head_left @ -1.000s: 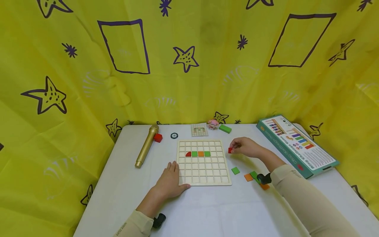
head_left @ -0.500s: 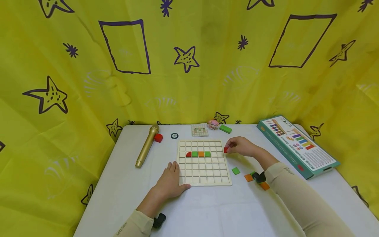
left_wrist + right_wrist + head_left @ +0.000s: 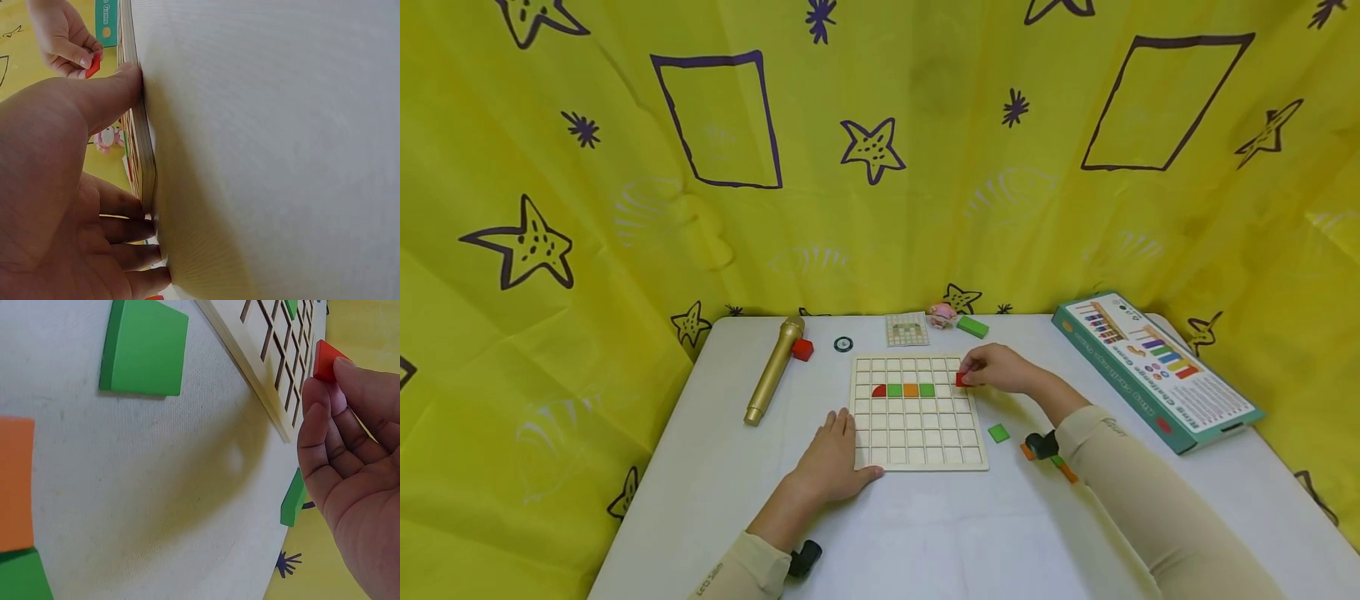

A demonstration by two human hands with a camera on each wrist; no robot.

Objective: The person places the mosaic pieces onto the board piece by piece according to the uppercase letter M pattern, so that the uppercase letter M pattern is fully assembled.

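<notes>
A wooden grid board [image 3: 917,429] lies in the middle of the white table. One of its rows holds a red rounded tile [image 3: 879,391], a green tile [image 3: 894,390], an orange tile [image 3: 911,390] and a second green tile [image 3: 927,390], side by side. My left hand [image 3: 829,460] rests at the board's near left corner, fingers along the left side and thumb at the front edge. Between thumb and fingertips my right hand [image 3: 1000,368] pinches a red tile [image 3: 326,361], over the right edge of the board. The left wrist view also shows this red tile [image 3: 93,65].
Right of the board lie a loose green tile [image 3: 998,433] and several orange and green tiles, partly behind the right wrist. A gold microphone [image 3: 772,372], red cube [image 3: 802,350], black-and-white disc [image 3: 843,344], pattern card [image 3: 907,329], pink figurine [image 3: 942,315], green block [image 3: 973,327] and game box [image 3: 1157,371] stand around.
My right hand has moved left with the red tile, from beside the board to over its right edge. The left hand has stayed in place.
</notes>
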